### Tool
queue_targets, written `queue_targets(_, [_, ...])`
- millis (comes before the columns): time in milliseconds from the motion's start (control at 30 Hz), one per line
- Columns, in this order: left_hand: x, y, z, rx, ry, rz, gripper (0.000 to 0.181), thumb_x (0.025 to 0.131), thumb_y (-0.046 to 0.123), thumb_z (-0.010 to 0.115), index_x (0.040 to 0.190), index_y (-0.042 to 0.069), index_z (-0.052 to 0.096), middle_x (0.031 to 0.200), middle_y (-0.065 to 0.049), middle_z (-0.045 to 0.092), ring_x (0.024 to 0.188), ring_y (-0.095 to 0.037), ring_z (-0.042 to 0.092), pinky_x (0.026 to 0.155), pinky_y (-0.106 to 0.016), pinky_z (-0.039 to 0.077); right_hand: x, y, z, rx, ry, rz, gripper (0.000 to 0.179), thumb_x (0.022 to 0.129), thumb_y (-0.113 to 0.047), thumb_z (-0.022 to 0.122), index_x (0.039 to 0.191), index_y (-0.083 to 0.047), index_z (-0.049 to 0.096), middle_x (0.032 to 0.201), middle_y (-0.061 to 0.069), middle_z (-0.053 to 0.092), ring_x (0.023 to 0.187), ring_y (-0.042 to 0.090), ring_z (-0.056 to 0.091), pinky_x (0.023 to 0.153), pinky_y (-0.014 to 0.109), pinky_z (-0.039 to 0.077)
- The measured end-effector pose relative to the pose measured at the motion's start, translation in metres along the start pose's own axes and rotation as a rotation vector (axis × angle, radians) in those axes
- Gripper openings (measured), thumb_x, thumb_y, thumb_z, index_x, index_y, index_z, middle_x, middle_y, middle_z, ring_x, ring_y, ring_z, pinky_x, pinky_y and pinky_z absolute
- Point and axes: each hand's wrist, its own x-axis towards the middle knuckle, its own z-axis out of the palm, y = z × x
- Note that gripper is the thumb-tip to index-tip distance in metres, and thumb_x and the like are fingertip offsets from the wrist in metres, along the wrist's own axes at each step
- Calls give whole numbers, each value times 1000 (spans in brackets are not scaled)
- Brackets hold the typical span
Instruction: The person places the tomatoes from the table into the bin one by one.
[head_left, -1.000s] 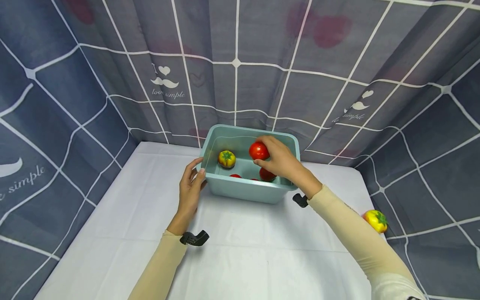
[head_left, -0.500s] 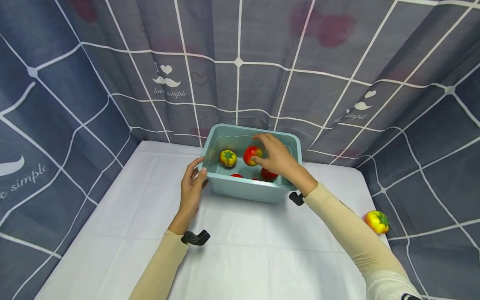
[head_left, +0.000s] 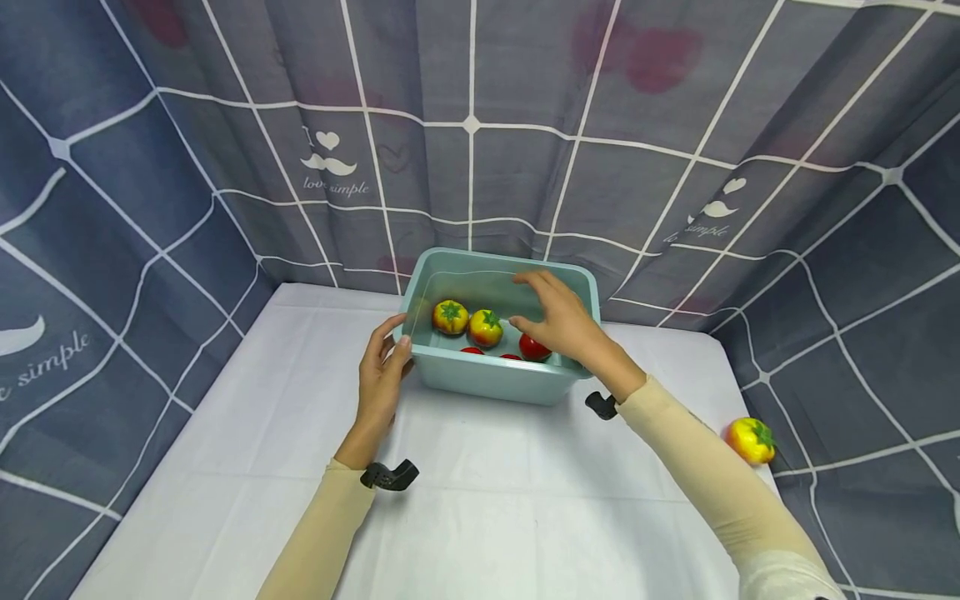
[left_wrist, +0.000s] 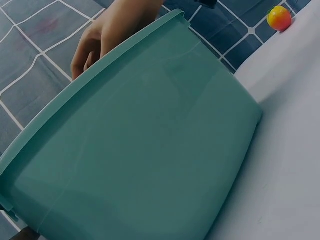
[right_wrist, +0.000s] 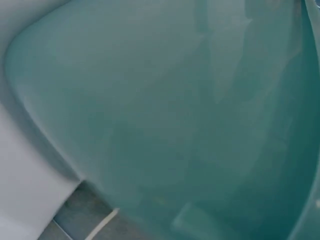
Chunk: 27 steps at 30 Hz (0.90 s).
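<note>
In the head view, my left hand [head_left: 382, 375] holds the left end of a teal plastic bin [head_left: 487, 377], thumb at the front corner and fingers along the side. My right hand [head_left: 566, 317] reaches over the bin's right end, thumb and fingers spread apart with nothing between them. Just left of its fingertips lies a yellow-and-red fruit [head_left: 486, 328] with a green leafy top, close beside a similar fruit [head_left: 450, 317]. A shiny red fruit [head_left: 534, 347] sits under my right hand, partly covered. More red shows behind the front wall. The bin's outer wall [left_wrist: 140, 135] fills the left wrist view.
Another yellow-and-red fruit [head_left: 750, 440] lies at the right edge of the white-covered table [head_left: 480, 517]. A grey checked curtain [head_left: 420, 183] hangs right behind the bin and along both sides.
The red-and-yellow fruit at my right hand has been let go and now lies further left on the bin floor, leafy top up. My left hand has stayed at the bin.
</note>
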Motion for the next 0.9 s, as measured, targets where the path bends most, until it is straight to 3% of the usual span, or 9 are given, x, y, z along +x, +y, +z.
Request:
queue_targets(167, [0, 0, -1, -5, 3, 1, 44, 113, 30, 59, 156, 28, 53, 155, -9, 53, 130, -21, 60, 115, -62, 50, -22, 8, -5, 66, 98, 14, 61, 97, -30, 81, 152, -17, 56, 150, 5, 60, 130, 29, 61, 108, 50, 55])
queue_targets(333, [1, -1, -1, -5, 3, 4, 44, 113, 29, 59, 157, 27, 52, 158, -9, 51, 131, -21, 60, 115, -61, 50, -60, 30, -14, 138, 315, 57, 53, 97, -21, 81, 146, -12, 61, 139, 13, 65, 128, 35, 64, 106, 52, 57])
queue_targets(433, [2, 0, -1, -5, -1, 5, 44, 113, 30, 59, 156, 28, 52, 156, -12, 52, 129, -22, 60, 115, -61, 50, -96, 52, -20, 149, 456, 119, 53, 96, -15, 82, 144, -6, 62, 138, 18, 65, 128, 38, 64, 107, 35, 56])
queue_targets(533, [3, 0, 0, -6, -2, 2, 44, 113, 31, 59, 156, 29, 53, 155, -13, 53, 128, -21, 61, 115, -62, 50, -136, 77, -28, 116, 562, 214, 54, 95, -11, 82, 145, -5, 62, 140, 19, 64, 128, 37, 62, 104, 12, 48])
queue_targets(633, [3, 0, 0, -6, 9, 0, 43, 113, 31, 60, 155, 30, 54, 158, -8, 52, 129, -20, 61, 115, -62, 50, -175, 100, -36, 67, 631, 332, 55, 93, -10, 83, 145, -5, 63, 141, 20, 65, 128, 38, 60, 103, 5, 41])
queue_targets(733, [2, 0, 1, -7, 13, -5, 43, 113, 29, 59, 155, 30, 54, 160, -6, 51, 131, -20, 60, 115, -61, 51, -213, 119, -44, 27, 654, 496, 57, 95, -14, 82, 148, -8, 61, 146, 20, 63, 132, 41, 58, 112, 19, 42])
queue_targets(800, [2, 0, 1, -9, 13, -9, 43, 113, 29, 59, 155, 29, 53, 160, -6, 51, 132, -20, 59, 115, -60, 50, -236, 130, -47, 12, 645, 612, 59, 96, -18, 80, 150, -9, 59, 150, 22, 60, 138, 45, 55, 120, 37, 41])
queue_targets(900, [1, 0, 2, -11, 10, -11, 44, 113, 28, 59, 156, 28, 52, 160, -8, 51, 133, -20, 59, 116, -61, 50, -269, 147, -46, 0, 616, 768, 62, 98, -24, 76, 155, -9, 54, 155, 27, 54, 143, 51, 49, 119, 65, 34])
